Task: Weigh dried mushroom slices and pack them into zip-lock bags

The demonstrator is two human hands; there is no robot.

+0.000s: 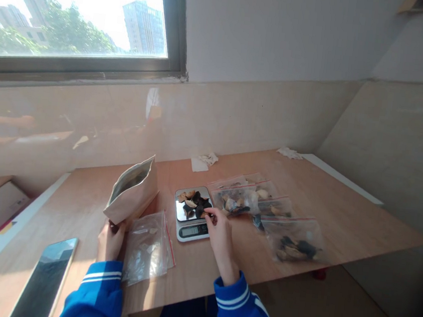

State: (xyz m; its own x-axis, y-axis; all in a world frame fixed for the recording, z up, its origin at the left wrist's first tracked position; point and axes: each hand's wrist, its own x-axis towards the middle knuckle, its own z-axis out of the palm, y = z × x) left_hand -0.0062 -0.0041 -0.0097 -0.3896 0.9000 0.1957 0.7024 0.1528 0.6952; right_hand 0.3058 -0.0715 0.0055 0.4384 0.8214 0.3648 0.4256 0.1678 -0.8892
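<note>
My left hand (110,241) is closed on the lower near corner of an open, upright paper pouch (133,198), with fingers partly hidden under it. My right hand (221,237) reaches over a small white digital kitchen scale (193,231), thumb and fingertips pinched at a dark dried piece on its right edge. A pile of dried pieces (193,204), some black and some tan, lies on the scale's plate. The figures on its display are too small to read. Between my hands, a clear zip bag (149,248) with a red seal lies flat near the scale.
Several clear zip bags (295,243) holding dried pieces lie right of the scale on the wooden table (356,219). A phone (45,280) rests at the left front. Crumpled tissue (208,159) and a white card (199,165) sit by the wall.
</note>
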